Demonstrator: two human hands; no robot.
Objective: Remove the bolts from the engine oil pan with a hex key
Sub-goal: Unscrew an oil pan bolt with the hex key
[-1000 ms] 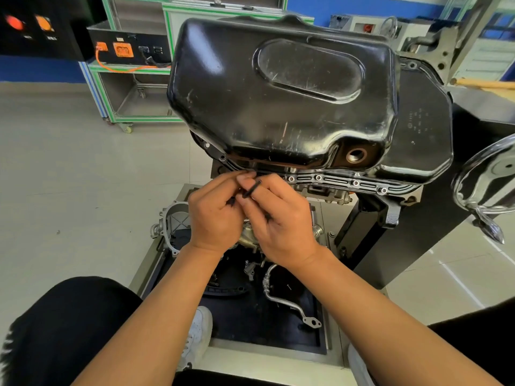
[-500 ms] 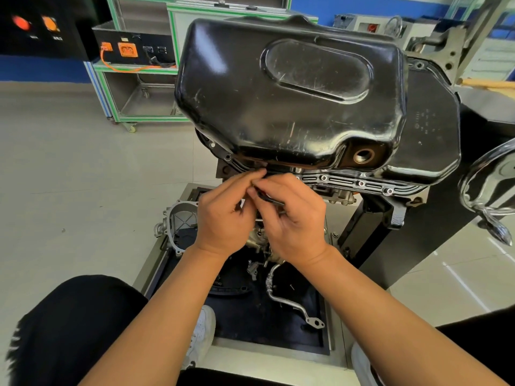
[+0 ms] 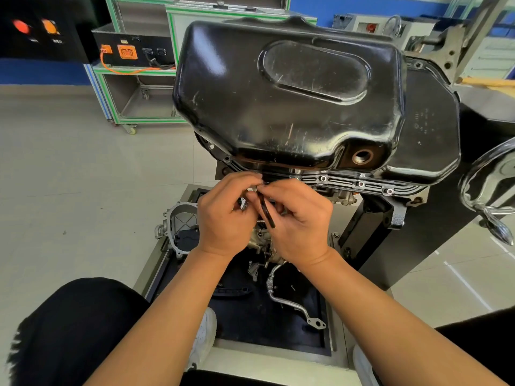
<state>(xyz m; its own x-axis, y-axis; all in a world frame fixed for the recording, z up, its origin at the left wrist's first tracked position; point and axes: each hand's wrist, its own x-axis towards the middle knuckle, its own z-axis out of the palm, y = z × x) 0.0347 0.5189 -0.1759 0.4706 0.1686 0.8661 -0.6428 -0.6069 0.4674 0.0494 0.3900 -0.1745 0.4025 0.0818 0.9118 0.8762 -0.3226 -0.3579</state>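
oil pan (image 3: 278, 107) sits on the engine stand (image 3: 370, 227); just under its near flange the right hand (image 3: 301, 227) pinches a black hex key (image 3: 267, 211), left hand (image 3: 223, 218) fingertips curled at its top, grip unclear.

The oil pan (image 3: 278, 107) is seen in glossy black, the hex key (image 3: 267, 211) is shown black too, the bolts (image 3: 323, 178) silver, the cable (image 3: 119, 72) orange.

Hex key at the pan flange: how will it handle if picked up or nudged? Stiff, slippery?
Likely stiff: the hex key shows as a thin straight dark bar, no sag below the right hand pinching it. Probably light: a pinch alone carries it. Looks smooth, so it may slip and drop into the tray below.
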